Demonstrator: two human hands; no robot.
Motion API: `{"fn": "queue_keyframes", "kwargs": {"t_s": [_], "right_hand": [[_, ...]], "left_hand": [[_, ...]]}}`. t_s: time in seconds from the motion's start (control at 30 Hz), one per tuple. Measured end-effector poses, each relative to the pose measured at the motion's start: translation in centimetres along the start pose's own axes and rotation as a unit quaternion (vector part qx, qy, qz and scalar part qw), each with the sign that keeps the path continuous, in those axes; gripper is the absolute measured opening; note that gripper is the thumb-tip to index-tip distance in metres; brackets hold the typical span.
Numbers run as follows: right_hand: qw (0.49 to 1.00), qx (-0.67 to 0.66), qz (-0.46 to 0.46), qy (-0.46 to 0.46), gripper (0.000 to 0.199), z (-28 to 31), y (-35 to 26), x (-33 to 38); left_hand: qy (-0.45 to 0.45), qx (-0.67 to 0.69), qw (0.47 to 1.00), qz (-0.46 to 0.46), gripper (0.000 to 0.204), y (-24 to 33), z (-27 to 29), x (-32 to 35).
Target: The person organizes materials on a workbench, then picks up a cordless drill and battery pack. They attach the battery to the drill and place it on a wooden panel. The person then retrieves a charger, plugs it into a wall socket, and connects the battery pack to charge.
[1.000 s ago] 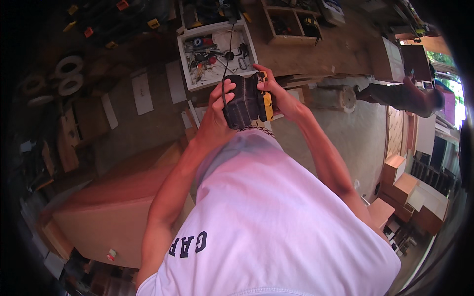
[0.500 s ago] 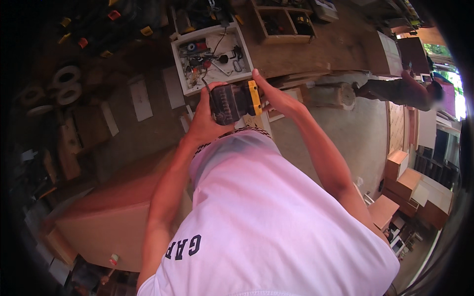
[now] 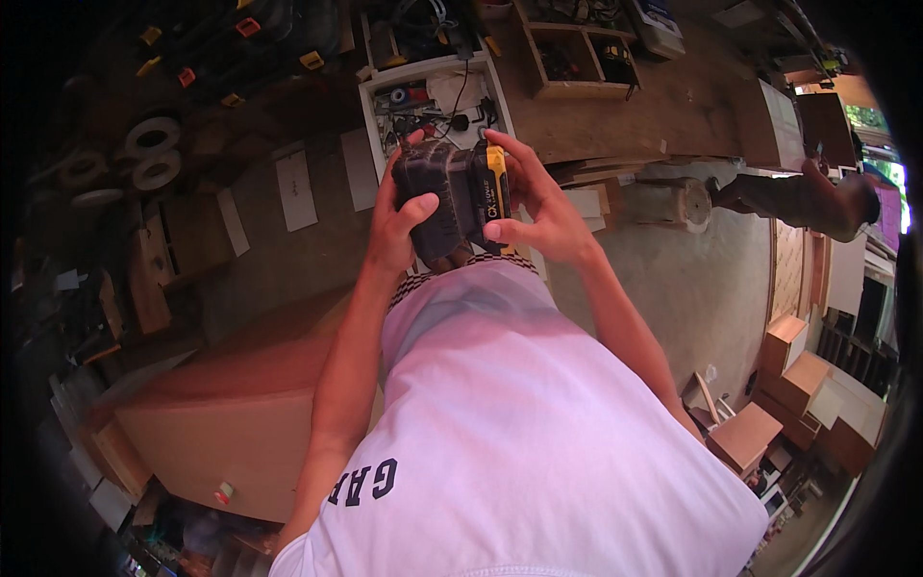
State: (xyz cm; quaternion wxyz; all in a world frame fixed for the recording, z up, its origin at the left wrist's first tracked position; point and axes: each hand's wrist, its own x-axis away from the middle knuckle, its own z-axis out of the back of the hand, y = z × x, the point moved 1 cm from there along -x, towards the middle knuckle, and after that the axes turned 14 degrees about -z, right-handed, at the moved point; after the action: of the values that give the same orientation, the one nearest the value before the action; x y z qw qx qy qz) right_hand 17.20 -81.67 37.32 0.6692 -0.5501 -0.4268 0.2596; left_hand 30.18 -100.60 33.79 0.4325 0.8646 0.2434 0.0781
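Note:
In front of my waist I hold a dark vented block that looks like a battery charger (image 3: 444,188), joined to a black-and-yellow tool battery (image 3: 497,183) on its right side. My left hand (image 3: 392,231) is wrapped round the charger's left side, thumb lying across its upper face. My right hand (image 3: 553,216) grips the battery end, thumb pressed near its lower edge and fingers round the far side. Beyond them stands a white drawer-like tray (image 3: 369,130) of loose tools, bits and a dark cord, partly hidden by the charger.
Wooden compartment boxes (image 3: 577,89) stand on the bench (image 3: 673,120) beyond the tray. A large brown cabinet (image 3: 221,442) is at my left. Tape rolls (image 3: 154,154) lie at far left. Another person (image 3: 793,200) stands at far right, near stacked wooden boxes (image 3: 798,380).
The charger and battery have turned, showing more of the battery's upper face. My left thumb now lies over the charger, and my right thumb presses on the battery. The whole view has shifted slightly.

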Motion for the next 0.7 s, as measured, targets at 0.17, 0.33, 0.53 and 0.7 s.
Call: {"fn": "queue_keyframes", "kwargs": {"t_s": [0.17,0.33,0.53,0.7], "right_hand": [[0.998,-0.045,0.0,0.052,0.096,-1.5,-2.7,0.2],[0.993,-0.019,-0.092,0.078,0.084,-1.2,-4.9,-0.2],[0.959,0.087,-0.259,0.08,0.077,0.5,-6.8,-2.4],[0.937,0.127,-0.321,0.053,0.07,1.4,-8.1,-4.9]], "left_hand": [[-0.018,0.002,1.0,0.002,0.09,1.7,-2.0,-0.2],[0.104,-0.018,0.99,0.095,0.064,3.4,-5.1,-0.6],[0.121,0.147,0.949,0.25,0.039,2.8,-4.1,-2.0],[0.114,0.165,0.937,0.285,0.046,2.8,-3.6,-2.2]]}}
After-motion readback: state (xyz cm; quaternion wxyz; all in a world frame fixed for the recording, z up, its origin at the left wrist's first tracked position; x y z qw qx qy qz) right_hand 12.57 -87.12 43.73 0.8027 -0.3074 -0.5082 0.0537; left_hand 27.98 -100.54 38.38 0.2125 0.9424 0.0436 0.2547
